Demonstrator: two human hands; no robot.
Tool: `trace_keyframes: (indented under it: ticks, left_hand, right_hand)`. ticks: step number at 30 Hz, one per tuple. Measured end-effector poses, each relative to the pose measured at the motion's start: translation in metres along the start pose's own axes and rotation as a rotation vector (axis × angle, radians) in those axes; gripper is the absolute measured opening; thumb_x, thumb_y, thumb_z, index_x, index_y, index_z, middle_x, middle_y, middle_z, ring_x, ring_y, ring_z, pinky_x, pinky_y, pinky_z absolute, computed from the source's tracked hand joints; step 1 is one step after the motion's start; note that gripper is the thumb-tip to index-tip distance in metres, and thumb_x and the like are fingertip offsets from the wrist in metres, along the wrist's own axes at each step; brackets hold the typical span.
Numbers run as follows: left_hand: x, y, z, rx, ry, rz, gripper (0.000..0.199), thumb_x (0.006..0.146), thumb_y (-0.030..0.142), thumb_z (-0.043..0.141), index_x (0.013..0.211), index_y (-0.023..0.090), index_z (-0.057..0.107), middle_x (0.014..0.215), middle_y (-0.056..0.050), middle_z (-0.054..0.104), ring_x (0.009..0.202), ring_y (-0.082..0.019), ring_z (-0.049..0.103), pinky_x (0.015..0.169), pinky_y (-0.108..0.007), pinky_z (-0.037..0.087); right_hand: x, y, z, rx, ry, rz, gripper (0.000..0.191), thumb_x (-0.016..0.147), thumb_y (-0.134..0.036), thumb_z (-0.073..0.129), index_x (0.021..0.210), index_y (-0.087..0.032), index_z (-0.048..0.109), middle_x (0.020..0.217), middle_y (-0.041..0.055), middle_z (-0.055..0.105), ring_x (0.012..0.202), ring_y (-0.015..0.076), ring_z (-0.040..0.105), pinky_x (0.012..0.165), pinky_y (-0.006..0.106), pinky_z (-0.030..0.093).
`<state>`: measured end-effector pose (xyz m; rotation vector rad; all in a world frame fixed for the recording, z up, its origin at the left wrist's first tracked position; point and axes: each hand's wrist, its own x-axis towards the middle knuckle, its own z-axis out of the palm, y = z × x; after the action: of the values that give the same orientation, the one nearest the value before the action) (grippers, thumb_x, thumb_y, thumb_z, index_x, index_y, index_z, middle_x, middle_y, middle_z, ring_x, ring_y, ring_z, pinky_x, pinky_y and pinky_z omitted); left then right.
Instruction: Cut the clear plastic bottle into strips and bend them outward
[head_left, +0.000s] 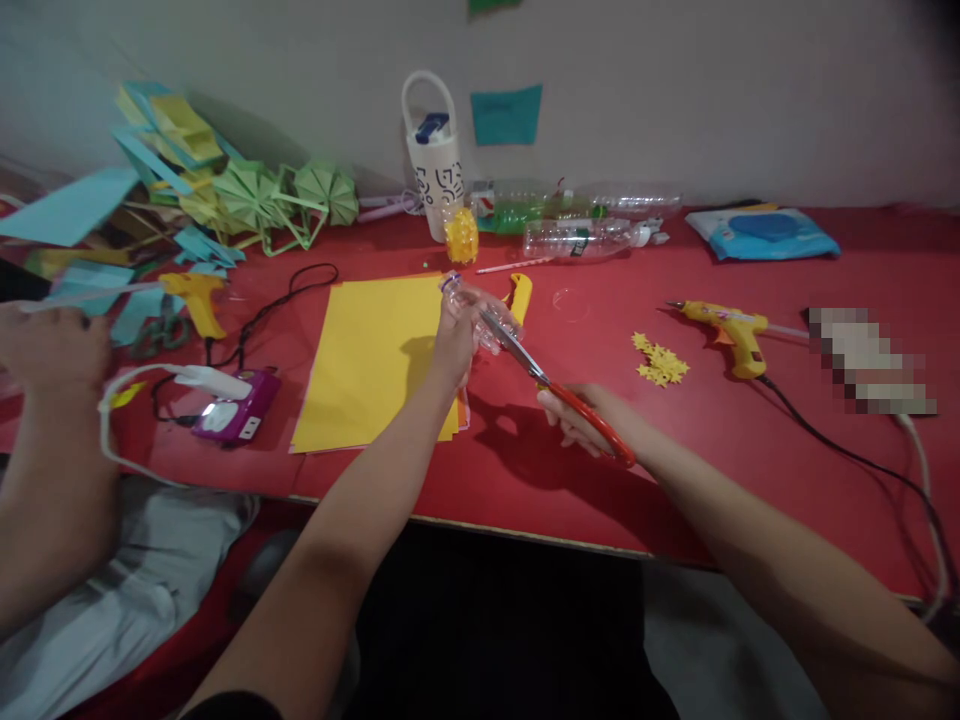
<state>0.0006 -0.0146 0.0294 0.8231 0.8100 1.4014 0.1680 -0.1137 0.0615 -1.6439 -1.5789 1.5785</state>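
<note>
My left hand [455, 335] is closed round a clear plastic bottle piece [499, 322] with a purple ring at its neck, held above the edge of a stack of yellow paper [367, 360]. In my right hand [581, 415] is a pair of scissors [547, 375] with red handles. The blades point up and left and reach the plastic by my left fingers; whether they are cutting into it I cannot tell. Just behind the plastic lies a yellow-handled cutter [519, 298]. A small pile of yellow stars [660, 362] lies to the right.
Clear bottles [577, 238], a white patterned cup bag [436, 170] and a wipes pack [763, 235] line the wall. One yellow glue gun [724, 325] lies right, with its cable. At left are a purple power socket [236, 405], paper crafts [255, 200] and another person's hand [52, 345].
</note>
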Motion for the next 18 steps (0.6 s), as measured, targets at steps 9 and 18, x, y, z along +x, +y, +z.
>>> trace_keyframes:
  ticks: [9, 18]
  left_hand:
    - [0.0018, -0.0012, -0.0035, 0.027, -0.012, 0.012, 0.02, 0.078, 0.024, 0.064, 0.089, 0.025, 0.047, 0.085, -0.002, 0.07, 0.104, -0.024, 0.067, 0.085, -0.042, 0.056]
    - [0.0041, -0.0022, -0.0066, 0.03, -0.035, 0.046, 0.021, 0.078, 0.025, 0.065, 0.086, 0.025, 0.046, 0.087, -0.003, 0.07, 0.103, -0.023, 0.067, 0.085, -0.041, 0.056]
  right_hand:
    - [0.003, 0.0047, -0.0003, -0.067, 0.019, 0.045, 0.057, 0.069, -0.077, 0.057, 0.064, -0.021, 0.048, 0.042, -0.0081, 0.041, 0.031, 0.0073, 0.043, 0.033, 0.02, 0.034]
    - [0.0021, 0.0033, 0.0014, -0.06, 0.021, 0.057, 0.054, 0.072, -0.073, 0.059, 0.062, -0.021, 0.047, 0.04, -0.0081, 0.041, 0.029, 0.0074, 0.042, 0.034, 0.022, 0.036]
